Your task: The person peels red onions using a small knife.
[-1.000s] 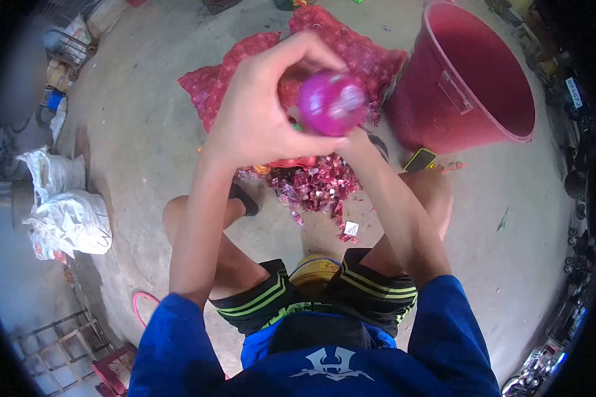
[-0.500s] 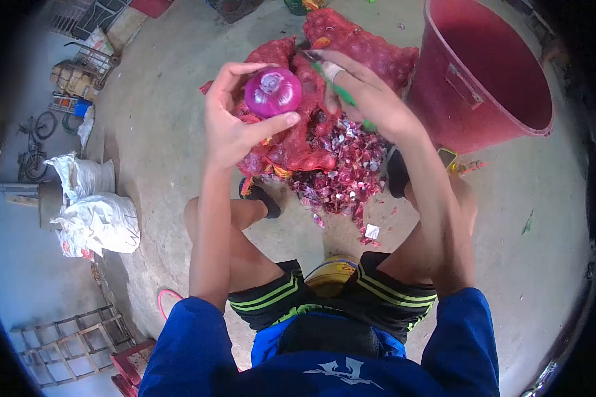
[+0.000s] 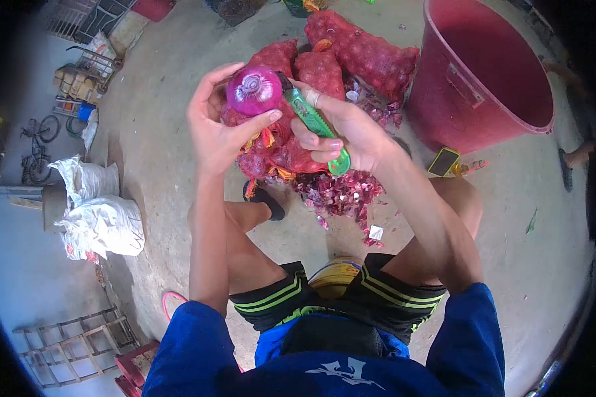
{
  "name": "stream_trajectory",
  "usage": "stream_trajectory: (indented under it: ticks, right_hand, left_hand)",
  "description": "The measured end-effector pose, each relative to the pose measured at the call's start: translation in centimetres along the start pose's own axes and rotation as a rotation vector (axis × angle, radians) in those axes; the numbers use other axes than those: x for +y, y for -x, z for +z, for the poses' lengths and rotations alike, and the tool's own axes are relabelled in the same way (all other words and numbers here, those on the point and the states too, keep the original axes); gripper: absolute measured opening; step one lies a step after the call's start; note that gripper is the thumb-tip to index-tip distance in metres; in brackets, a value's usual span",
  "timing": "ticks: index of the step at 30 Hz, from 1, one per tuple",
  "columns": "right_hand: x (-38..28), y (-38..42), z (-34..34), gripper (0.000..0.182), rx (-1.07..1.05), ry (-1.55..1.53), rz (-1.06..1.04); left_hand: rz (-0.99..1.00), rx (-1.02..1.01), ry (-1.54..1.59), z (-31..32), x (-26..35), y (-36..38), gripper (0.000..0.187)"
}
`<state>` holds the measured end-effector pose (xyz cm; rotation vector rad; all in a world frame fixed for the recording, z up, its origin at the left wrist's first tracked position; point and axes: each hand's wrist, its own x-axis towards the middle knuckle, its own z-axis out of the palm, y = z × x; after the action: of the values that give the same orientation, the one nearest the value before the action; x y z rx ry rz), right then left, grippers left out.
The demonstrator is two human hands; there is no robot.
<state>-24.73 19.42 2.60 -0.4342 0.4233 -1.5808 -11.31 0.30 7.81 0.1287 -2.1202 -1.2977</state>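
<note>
A shiny purple onion [image 3: 251, 96] rests in my left hand [image 3: 215, 132], thumb below it and fingers around its far side. One end of the onion faces up toward me. My right hand [image 3: 351, 129] is closed around a green utility knife [image 3: 318, 126]. The knife's dark tip end is at the onion's right side; whether the blade touches the skin I cannot make out. Beneath both hands lie red mesh sacks [image 3: 320, 71] filled with onions, and a heap of purple onion skins [image 3: 341, 198] covers the floor between my feet.
A large dark-red tub [image 3: 437, 99] stands at the right, with a phone-like device [image 3: 443, 161] on the floor near its base. White sacks [image 3: 109, 221] stand at the left. A yellow bucket [image 3: 334, 278] is between my thighs. Another person's foot [image 3: 576, 157] shows at the far right.
The knife in my right hand has come down and left to the onion's side, with its green handle now plainly visible. My left hand has shifted slightly left with the onion.
</note>
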Motion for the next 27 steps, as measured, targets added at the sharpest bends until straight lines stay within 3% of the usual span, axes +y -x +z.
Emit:
stream_trajectory:
  ticks: [6,8,9,10,12,13,15,16,19,22,24,25,27]
  right_hand:
    - [-0.1,0.1,0.2,0.053,0.022,-0.052,-0.089]
    - [0.0,-0.1,-0.3,0.06,0.185,0.637,0.119]
    - [0.2,-0.2,-1.1,0.057,0.186,0.843,0.199]
    - [1.6,-0.6,-2.7,0.057,0.19,0.843,0.194]
    - [4.0,-1.0,-5.7,0.06,0.247,1.908,0.045]
    - [3.4,-0.4,-4.8,0.06,0.271,1.919,0.056]
    - [3.0,0.5,-3.1,0.058,0.443,2.08,0.516]
    - [3.1,0.8,-3.8,0.058,0.454,2.08,0.527]
    - [2.6,-0.1,-4.7,0.055,0.328,2.143,0.564]
    - [2.2,0.3,-4.4,0.051,0.313,2.129,0.506]
    - [1.0,1.2,-5.0,0.052,0.434,2.103,0.238]
    - [0.4,1.3,-4.7,0.052,0.422,2.104,0.231]
    - [-0.6,1.7,-4.0,0.058,0.722,2.081,-0.196]
  left_hand:
    - [0.082,0.004,-0.089,0.5,0.5,-0.5,0.078]
    - [0.126,0.016,-0.133,0.9,0.8,-0.6,0.078]
    - [0.076,0.034,-0.119,1.1,1.7,-0.7,0.079]
    - [0.027,0.051,-0.105,1.3,2.7,-0.9,0.079]
    - [0.054,0.02,-0.089,1.9,4.0,-1.9,0.077]
    - [0.074,-0.007,-0.07,2.8,4.7,-2.6,0.075]
    - [0.167,-0.118,-0.134,4.4,6.4,-4.8,0.074]
    - [0.258,-0.218,-0.229,4.9,7.1,-6.2,0.073]
    - [0.439,-0.318,-0.078,10.9,8.2,-12.2,0.064]
    - [0.554,-0.172,-0.12,17.4,8.5,-17.3,0.065]
    - [0.513,-0.166,-0.046,17.7,8.0,-17.3,0.066]
    - [0.476,-0.176,0.04,17.5,8.2,-17.2,0.067]
    - [0.316,-0.142,0.118,14.4,6.6,-13.2,0.078]
